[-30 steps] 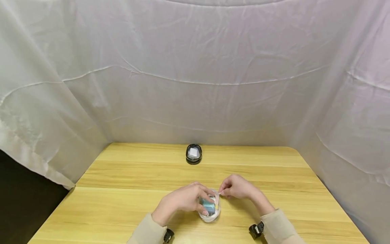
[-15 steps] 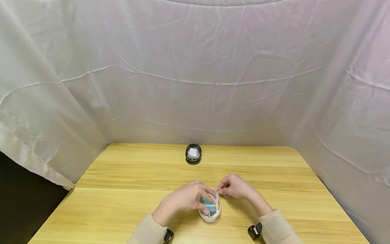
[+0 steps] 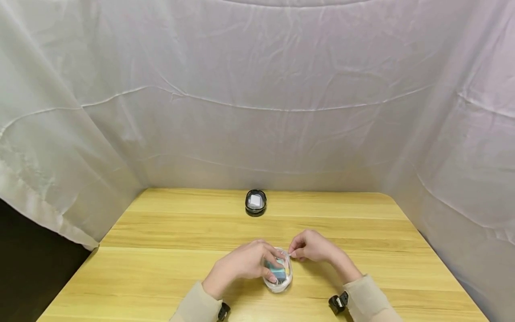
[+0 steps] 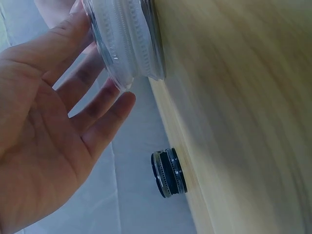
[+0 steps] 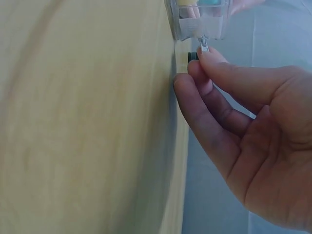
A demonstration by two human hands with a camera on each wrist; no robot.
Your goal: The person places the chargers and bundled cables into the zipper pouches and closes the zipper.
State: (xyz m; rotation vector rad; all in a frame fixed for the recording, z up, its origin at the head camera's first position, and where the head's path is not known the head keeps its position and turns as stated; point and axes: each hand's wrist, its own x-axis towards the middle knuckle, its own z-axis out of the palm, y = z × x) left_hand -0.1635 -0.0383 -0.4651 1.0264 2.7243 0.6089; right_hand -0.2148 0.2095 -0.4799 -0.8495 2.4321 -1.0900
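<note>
A small clear, oval zip case (image 3: 277,289) lies on the table, with something light blue and some pale and yellow items inside. Over its top, my left hand (image 3: 246,262) holds it, thumb at the near side and fingers at the far side. The left wrist view shows the case's ribbed zip side (image 4: 130,44) beside the spread fingers. At the case's far right corner, my right hand (image 3: 315,247) pinches the metal zipper pull (image 5: 204,45) between thumb and index finger. Part of the contents is hidden under the left hand.
A second oval case with black trim (image 3: 255,212) stands near the table's back edge, a white square thing inside. Pale cloth (image 3: 257,134) hangs behind and on both sides of the wooden table (image 3: 169,228).
My right hand has shifted slightly left and then back right, pinching the zipper pull throughout. The left hand and the case have hardly moved.
</note>
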